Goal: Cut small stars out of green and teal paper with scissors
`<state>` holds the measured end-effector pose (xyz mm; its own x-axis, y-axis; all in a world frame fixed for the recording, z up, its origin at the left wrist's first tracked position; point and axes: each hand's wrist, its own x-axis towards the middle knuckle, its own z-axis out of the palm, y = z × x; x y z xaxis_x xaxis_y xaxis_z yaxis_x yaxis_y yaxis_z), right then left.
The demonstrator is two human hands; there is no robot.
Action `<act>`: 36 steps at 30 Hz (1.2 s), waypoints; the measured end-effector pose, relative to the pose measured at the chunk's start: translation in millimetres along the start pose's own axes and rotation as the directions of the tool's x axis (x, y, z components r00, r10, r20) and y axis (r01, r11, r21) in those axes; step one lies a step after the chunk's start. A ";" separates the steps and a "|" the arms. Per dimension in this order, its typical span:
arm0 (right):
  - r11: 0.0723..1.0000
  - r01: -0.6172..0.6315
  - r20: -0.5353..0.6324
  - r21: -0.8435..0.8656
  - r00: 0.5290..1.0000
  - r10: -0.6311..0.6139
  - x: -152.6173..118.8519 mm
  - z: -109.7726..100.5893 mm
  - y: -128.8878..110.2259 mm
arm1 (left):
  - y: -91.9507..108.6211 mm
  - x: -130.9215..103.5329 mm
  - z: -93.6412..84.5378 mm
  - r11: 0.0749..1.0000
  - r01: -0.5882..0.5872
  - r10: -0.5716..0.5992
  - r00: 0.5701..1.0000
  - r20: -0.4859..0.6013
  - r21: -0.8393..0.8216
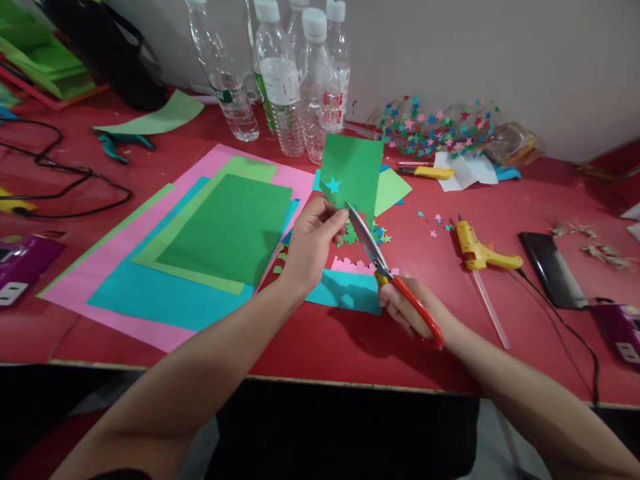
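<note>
My left hand (pixel 311 241) pinches the lower edge of a dark green paper sheet (pixel 353 172), holding it upright above the red table (pixel 310 340). A small blue star (pixel 333 185) sits on the sheet near my fingers. In my right hand (pixel 407 308) are orange-handled scissors (pixel 385 270), their blades pointing up and left into the sheet's lower edge. Green paper scraps (pixel 356 235) lie on the table just below the cut.
Stacked coloured paper sheets (pixel 200 247) lie left of my hands. Several clear plastic bottles (pixel 295 80) stand at the back. A yellow glue gun (pixel 480 252), a black phone (pixel 553 268), a yellow box cutter (pixel 426 173) and a bottle covered in paper stars (pixel 435 130) are on the right.
</note>
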<state>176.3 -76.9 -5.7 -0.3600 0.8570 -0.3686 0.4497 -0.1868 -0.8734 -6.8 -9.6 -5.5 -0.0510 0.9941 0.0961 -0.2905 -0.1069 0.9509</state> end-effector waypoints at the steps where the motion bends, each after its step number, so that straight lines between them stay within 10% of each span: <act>1: 1.000 -0.006 -0.001 0.003 1.000 0.006 -0.1 0.4 0.5 | -0.2 -0.1 0.2 1.000 0.005 -0.005 1.000 0.001 -0.002; 36: 0.991 0.080 0.077 0.112 0.993 -0.088 1.6 -13.5 4.3 | 8.1 9.5 -10.4 0.998 -0.056 0.058 0.997 0.044 -0.040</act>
<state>188.7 -69.8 -5.7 -0.4604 0.8306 -0.3134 0.3255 -0.1704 -0.9300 -19.7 -1.3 0.1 -0.0256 0.9861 0.1641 -0.3252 -0.1635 0.9314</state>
